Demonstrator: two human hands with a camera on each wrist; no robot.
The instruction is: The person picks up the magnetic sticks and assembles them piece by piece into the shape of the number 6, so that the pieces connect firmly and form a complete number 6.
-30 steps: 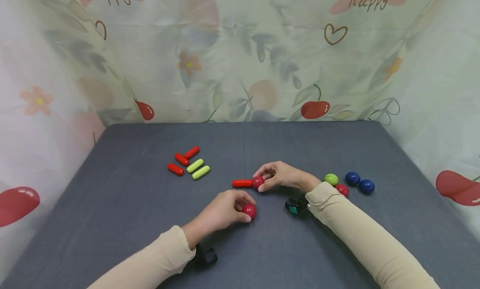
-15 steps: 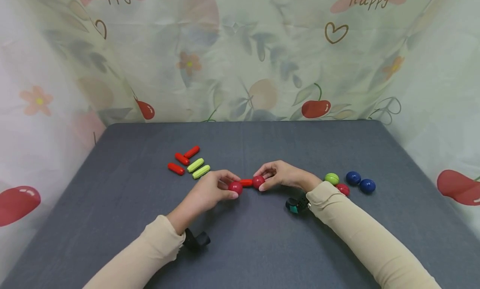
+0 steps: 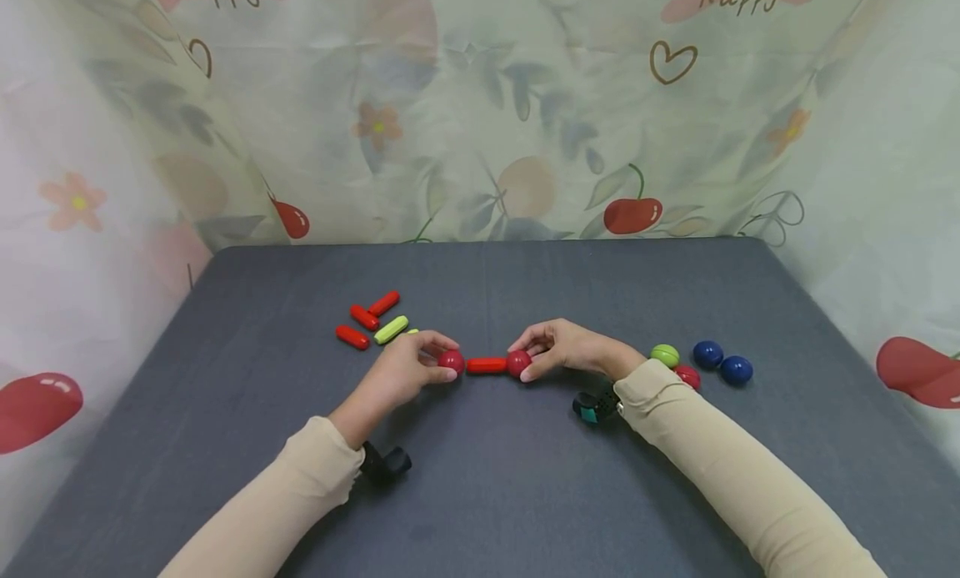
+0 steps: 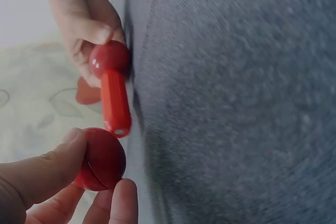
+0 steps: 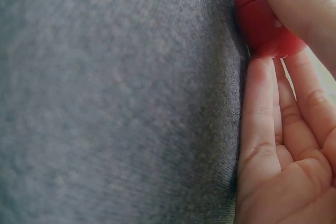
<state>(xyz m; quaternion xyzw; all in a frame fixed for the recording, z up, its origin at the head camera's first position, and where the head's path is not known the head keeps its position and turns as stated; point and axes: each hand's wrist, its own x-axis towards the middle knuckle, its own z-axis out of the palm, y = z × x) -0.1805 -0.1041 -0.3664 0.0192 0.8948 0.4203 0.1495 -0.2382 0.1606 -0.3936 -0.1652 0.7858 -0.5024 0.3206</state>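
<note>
My left hand (image 3: 405,365) pinches a red ball (image 4: 102,159) between thumb and fingers, just left of a red rod (image 3: 487,365). The rod's near end, with a small hole in its face, points at this ball in the left wrist view; a narrow gap seems to part them in the head view. A second red ball (image 3: 518,363) is joined to the rod's right end. Thumb and fingers of my right hand (image 3: 570,350) grip that ball, also seen in the right wrist view as a red ball (image 5: 262,19) low beside the grey cloth.
Several red rods (image 3: 352,337) and yellow-green rods (image 3: 391,329) lie behind my left hand, one partly hidden by it. Beyond my right wrist sit a green ball (image 3: 664,355), another red ball (image 3: 687,377) and two blue balls (image 3: 737,370). A patterned curtain (image 3: 465,103) hangs behind the grey table (image 3: 480,495).
My left hand has carried its red ball left and away from me, from in front of the rod to level with its left end. My right hand stays on its ball.
</note>
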